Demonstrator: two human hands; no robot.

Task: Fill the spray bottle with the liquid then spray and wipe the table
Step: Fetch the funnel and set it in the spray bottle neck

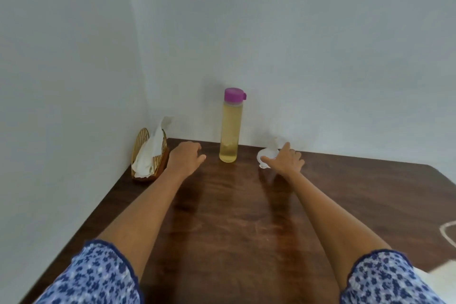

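Observation:
A tall clear bottle (pixel 230 131) of pale yellow liquid with a purple cap stands upright at the back of the dark wooden table (pixel 234 217), near the wall. Left of it, my left hand (pixel 186 158) hovers with fingers loosely curled, holding nothing. Right of the bottle is a small clear spray bottle (pixel 267 153) with a white top, partly hidden and blurred. My right hand (pixel 286 160) reaches over it with spread fingers; whether it touches the spray bottle I cannot tell.
A woven holder (pixel 144 155) with white tissues (pixel 150 153) stands in the back left corner against the wall. A white ring mark (pixel 447 233) shows at the table's right edge. Walls close the back and left sides.

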